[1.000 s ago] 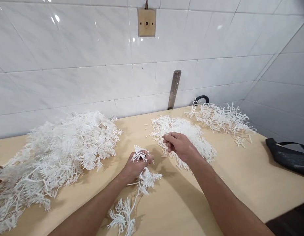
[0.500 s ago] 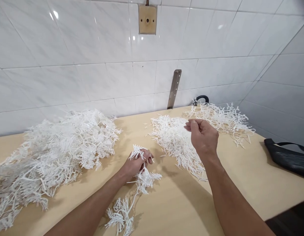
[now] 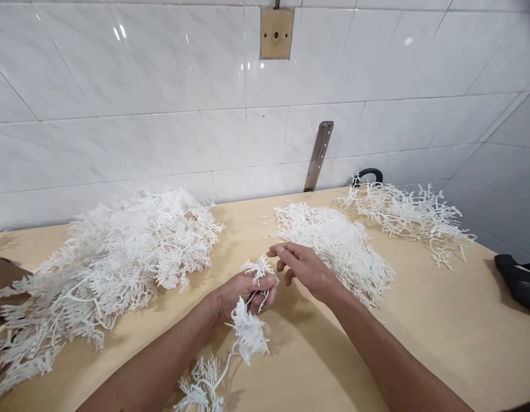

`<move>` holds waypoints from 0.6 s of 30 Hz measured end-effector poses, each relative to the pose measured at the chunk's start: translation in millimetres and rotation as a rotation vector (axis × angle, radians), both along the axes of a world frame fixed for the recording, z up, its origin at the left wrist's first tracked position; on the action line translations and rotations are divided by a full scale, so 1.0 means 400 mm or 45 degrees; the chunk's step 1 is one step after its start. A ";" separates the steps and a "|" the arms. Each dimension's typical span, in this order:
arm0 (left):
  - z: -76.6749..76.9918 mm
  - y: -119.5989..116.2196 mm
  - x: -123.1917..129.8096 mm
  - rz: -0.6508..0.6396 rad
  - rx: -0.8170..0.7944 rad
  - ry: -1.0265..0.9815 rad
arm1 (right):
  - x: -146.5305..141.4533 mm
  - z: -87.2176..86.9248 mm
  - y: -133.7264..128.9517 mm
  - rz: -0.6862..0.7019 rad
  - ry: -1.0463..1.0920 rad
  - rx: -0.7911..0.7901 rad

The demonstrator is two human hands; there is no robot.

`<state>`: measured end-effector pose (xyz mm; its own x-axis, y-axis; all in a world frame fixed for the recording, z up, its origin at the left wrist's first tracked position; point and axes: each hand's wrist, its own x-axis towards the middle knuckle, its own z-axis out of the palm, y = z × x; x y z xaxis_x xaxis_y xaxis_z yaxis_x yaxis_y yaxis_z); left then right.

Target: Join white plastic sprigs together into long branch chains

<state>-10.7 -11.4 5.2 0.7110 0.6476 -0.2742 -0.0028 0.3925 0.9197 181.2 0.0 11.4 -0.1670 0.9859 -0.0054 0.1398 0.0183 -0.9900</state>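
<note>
My left hand is closed around a white branching plastic sprue covered in thin sticks. One tuft pokes up above the thumb, while lower tufts hang down on a curved stem toward the table's near side. Just right of it, my right hand has its fingers bent and apart, with nothing visible in them. Its fingertips are close to the top tuft; a small gap seems to separate them. Behind the right hand lies a heap of loose white sticks.
A large pile of tufted white sprues covers the table's left side. Mostly bare branching stems lie at the back right, by a black curved handle. A black bag sits far right. A metal strip leans on the tiled wall.
My right hand has come left and down from over the loose-stick heap to beside my left hand, its pinch now loosened. My left hand still holds the sprue. The view has shifted slightly left.
</note>
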 end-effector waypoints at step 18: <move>0.009 0.009 0.013 0.202 -0.123 0.117 | 0.015 -0.004 0.000 0.200 0.150 -0.028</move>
<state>-5.6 -7.9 8.9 0.5711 0.7171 -0.3994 0.0102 0.4804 0.8770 187.4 0.0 9.9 -0.3194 0.9476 0.0024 0.0197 0.0092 -0.9998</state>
